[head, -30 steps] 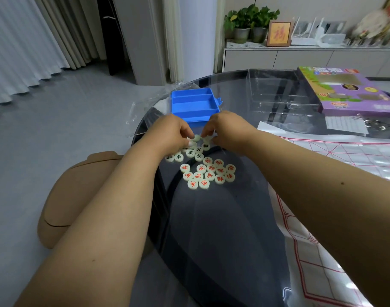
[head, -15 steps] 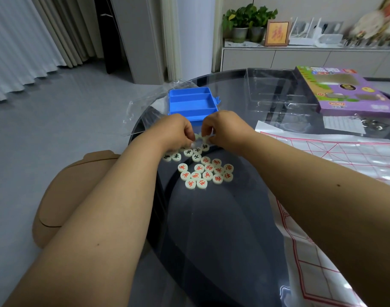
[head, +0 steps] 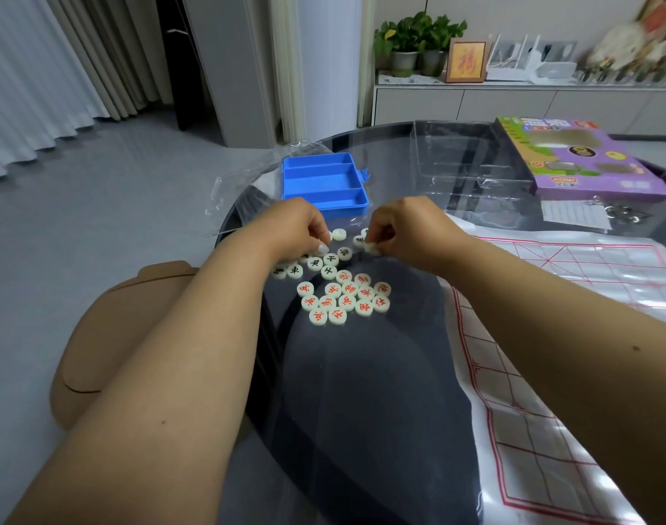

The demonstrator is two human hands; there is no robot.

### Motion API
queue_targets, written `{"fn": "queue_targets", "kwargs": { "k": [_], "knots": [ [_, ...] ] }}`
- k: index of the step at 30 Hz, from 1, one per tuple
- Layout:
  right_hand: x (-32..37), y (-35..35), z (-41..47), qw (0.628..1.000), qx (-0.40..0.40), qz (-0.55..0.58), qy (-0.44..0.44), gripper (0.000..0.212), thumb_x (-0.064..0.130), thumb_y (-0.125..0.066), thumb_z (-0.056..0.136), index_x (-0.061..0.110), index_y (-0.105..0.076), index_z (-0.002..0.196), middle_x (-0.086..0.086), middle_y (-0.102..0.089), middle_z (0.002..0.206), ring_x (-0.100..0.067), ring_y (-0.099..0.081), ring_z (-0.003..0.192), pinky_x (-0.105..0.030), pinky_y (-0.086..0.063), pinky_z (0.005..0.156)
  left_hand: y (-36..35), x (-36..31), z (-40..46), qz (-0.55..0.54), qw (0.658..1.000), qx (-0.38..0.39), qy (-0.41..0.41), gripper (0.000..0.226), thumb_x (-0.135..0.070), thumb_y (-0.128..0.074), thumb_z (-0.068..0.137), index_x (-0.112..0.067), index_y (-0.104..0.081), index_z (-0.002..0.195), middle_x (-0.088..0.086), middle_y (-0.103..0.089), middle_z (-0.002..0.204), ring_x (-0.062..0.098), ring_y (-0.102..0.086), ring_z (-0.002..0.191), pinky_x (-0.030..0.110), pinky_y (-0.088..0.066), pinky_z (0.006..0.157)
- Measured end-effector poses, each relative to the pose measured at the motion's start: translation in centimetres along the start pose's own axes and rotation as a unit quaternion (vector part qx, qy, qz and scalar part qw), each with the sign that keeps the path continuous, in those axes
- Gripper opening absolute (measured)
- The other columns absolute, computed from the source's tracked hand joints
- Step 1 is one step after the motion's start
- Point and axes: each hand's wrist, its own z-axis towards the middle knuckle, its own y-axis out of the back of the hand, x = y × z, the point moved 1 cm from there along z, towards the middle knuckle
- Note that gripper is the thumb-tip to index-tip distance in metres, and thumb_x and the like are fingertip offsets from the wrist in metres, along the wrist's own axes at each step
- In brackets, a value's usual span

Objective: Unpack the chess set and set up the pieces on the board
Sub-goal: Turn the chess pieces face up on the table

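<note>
Both hands are working just before the tray (head: 324, 183): right hand (head: 407, 233) is pinching a piece (head: 372, 248), left hand's (head: 293, 229) fingers are curling over black pieces (head: 316, 264). Discs look light, hard, slick; rim-pinching probably suits.

Bare dark desk (head: 361, 403) is left open at the near edge, below the round pieces (head: 344, 297). The far-left edge is blocked by the blue tray (head: 324, 183). The right side is covered by the flat board sheet (head: 573, 282), the far-right corner by the purple box (head: 577, 161).
</note>
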Motion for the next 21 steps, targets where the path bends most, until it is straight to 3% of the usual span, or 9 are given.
{"fn": "queue_targets", "kwargs": {
  "k": [5, 10, 13, 15, 19, 21],
  "knots": [
    [-0.4, -0.9, -0.2, 1.000, 0.010, -0.015, 0.019, 0.007, 0.011, -0.072, 0.078, 0.008, -0.073, 0.084, -0.004, -0.068, 0.090, -0.022, -0.061, 0.082, -0.030, -0.049, 0.074, 0.3, -0.5, 0.0, 0.039, 0.999, 0.015, 0.006, 0.010, -0.022, -0.074, 0.083, -0.028, -0.071, 0.091, -0.012, -0.059, 0.082, 0.007, -0.058, 0.077, 0.023, -0.045, 0.066],
    [-0.6, -0.4, -0.6, 0.999, 0.024, -0.003, 0.026, 0.015, 0.009, -0.071, 0.080, 0.015, -0.076, 0.094, -0.001, -0.069, 0.099, -0.018, -0.063, 0.086, -0.027, -0.051, 0.078, 0.4, -0.6, 0.0, 0.046, 0.999, 0.012, 0.007, 0.010, -0.021, -0.074, 0.083, -0.028, -0.071, 0.090, -0.012, -0.061, 0.085, 0.010, -0.060, 0.084, 0.027, -0.049, 0.074],
    [-1.3, 0.1, -0.9, 0.999, -0.014, 0.028, -0.012, 0.019, 0.006, -0.070, 0.081, 0.015, -0.075, 0.097, 0.003, -0.068, 0.096, -0.004, -0.058, 0.073, -0.004, -0.043, 0.064, 0.5, -0.5, 0.0, 0.043, 0.999, 0.012, 0.008, 0.012, -0.021, -0.072, 0.084, -0.028, -0.071, 0.094, -0.012, -0.059, 0.086, 0.008, -0.059, 0.084, 0.025, -0.047, 0.072],
    [-1.8, 0.2, -1.0, 0.997, -0.040, 0.046, -0.039, 0.020, 0.005, -0.069, 0.082, 0.016, -0.074, 0.098, 0.007, -0.066, 0.090, 0.004, -0.051, 0.064, 0.003, -0.035, 0.055, 0.6, -0.5, -0.1, 0.048, 0.999, 0.014, 0.008, 0.014, -0.020, -0.071, 0.085, -0.029, -0.070, 0.095, -0.011, -0.059, 0.087, 0.009, -0.059, 0.085, 0.025, -0.047, 0.072],
    [-1.5, -0.1, -1.2, 0.996, -0.025, 0.058, -0.055, 0.021, 0.010, -0.071, 0.081, 0.016, -0.073, 0.101, 0.007, -0.064, 0.086, 0.000, -0.053, 0.065, 0.003, -0.034, 0.052, 0.4, -0.6, 0.0, 0.065, 0.998, 0.020, 0.003, 0.014, -0.018, -0.072, 0.084, -0.029, -0.069, 0.093, -0.012, -0.057, 0.085, 0.011, -0.059, 0.083, 0.025, -0.046, 0.070],
    [-1.0, -0.7, -1.0, 0.998, 0.007, 0.037, -0.041, 0.026, 0.019, -0.071, 0.083, 0.018, -0.071, 0.108, 0.003, -0.067, 0.096, -0.007, -0.056, 0.075, -0.004, -0.039, 0.061, 0.3, -0.6, 0.1, 0.069, 0.997, 0.022, 0.005, 0.015, -0.017, -0.072, 0.084, -0.030, -0.065, 0.086, -0.012, -0.057, 0.082, 0.011, -0.058, 0.080, 0.025, -0.045, 0.068]
  ]
}}
